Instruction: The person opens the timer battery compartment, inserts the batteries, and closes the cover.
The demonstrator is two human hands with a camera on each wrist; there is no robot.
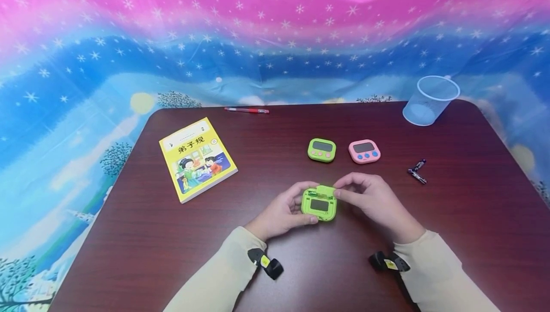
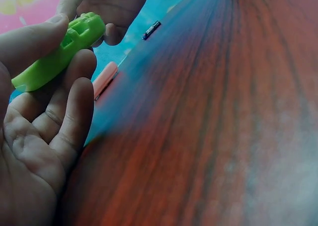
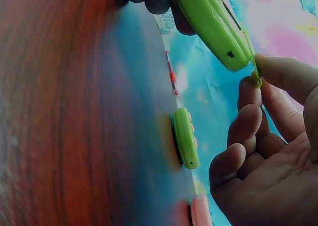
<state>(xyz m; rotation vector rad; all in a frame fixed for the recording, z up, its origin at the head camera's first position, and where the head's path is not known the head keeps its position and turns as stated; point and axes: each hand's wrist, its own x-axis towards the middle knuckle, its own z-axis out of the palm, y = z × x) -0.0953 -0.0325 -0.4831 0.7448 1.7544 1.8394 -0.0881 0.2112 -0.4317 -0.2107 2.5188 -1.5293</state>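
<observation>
My left hand (image 1: 301, 209) grips a lime-green digital timer (image 1: 319, 203) from its left side, just above the dark red table (image 1: 301, 264) near the front middle. Its back faces up and a small green cover (image 1: 324, 189) stands open at its far edge. My right hand (image 1: 342, 190) pinches that cover between thumb and forefinger. In the left wrist view the left thumb and fingers (image 2: 74, 97) wrap the green timer (image 2: 59, 52). The right wrist view shows the timer (image 3: 211, 27) tilted, with the right fingertips (image 3: 251, 87) on the thin cover edge.
Behind the hands lie a second green timer (image 1: 322, 149) and a pink timer (image 1: 364, 151). Two small batteries (image 1: 417, 171) lie to the right, a clear plastic cup (image 1: 430, 100) at the back right. A yellow book (image 1: 196, 158) and a red pen (image 1: 247, 110) lie on the left.
</observation>
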